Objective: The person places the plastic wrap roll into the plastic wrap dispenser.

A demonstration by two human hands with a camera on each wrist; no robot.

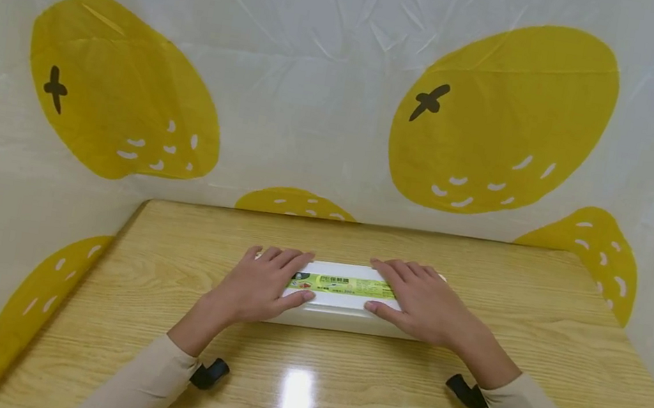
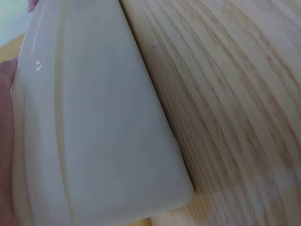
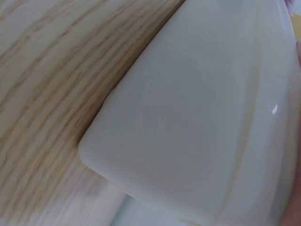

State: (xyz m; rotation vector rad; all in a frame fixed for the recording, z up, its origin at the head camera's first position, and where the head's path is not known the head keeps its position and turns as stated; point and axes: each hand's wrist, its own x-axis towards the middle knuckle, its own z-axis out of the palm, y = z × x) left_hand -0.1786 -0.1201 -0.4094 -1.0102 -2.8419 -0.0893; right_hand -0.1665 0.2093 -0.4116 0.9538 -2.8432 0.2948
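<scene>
A long white box of cling film with a green-yellow label lies lengthwise across the wooden table. My left hand rests on its left end, fingertips at the far edge and thumb along the top near the front. On the right end my right hand lies the same way, its thumb pointing inward over the label's lower side. Both wrist views show the box's smooth white front close up, with a thin yellowish seam running along it. The undersides of the fingers are hidden.
The wooden table runs back to a white sheet printed with yellow fruit, which also hangs along both sides. Black wrist-camera mounts stick out below both sleeves. A bright light reflection falls on the table in front of the box.
</scene>
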